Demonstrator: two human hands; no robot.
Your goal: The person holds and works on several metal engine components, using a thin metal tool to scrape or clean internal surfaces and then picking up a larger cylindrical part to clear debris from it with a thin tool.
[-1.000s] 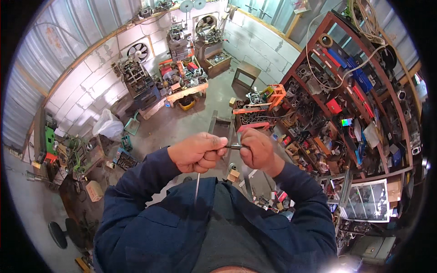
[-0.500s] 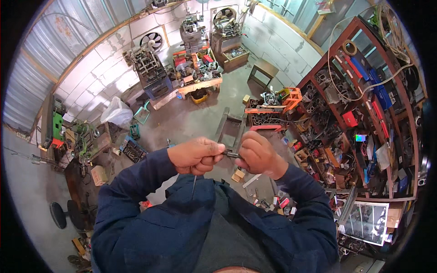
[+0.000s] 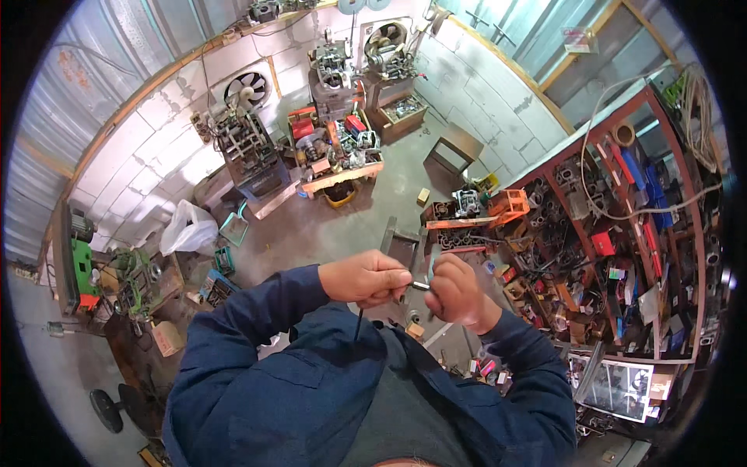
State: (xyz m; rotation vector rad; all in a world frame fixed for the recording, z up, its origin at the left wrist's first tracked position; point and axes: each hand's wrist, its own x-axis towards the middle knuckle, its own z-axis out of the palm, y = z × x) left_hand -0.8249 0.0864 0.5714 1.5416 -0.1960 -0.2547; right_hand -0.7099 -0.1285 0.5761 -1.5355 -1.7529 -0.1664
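In front of my chest, my left hand is closed, thumb pressed on the curled fingers. From under its fist a thin dark rod points down towards my jacket. Close by on the right, my right hand is also closed, its fingers wrapped round a short metal cylinder with a bright band. The cylinder bridges the small gap between the hands, its near end by my left fingertips. Whether rod and cylinder are one piece is hidden by my left fingers.
A red-brown shelf rack crammed with parts stands at the right. Beyond my hands are an orange-edged parts bench and a wooden stool. Machines line the back wall. Left are a white plastic bag and a cardboard box.
The whole view has shifted, and both hands sit a little farther right and lower in it. The cylinder's bright band shows more now. Both hands keep their closed grip.
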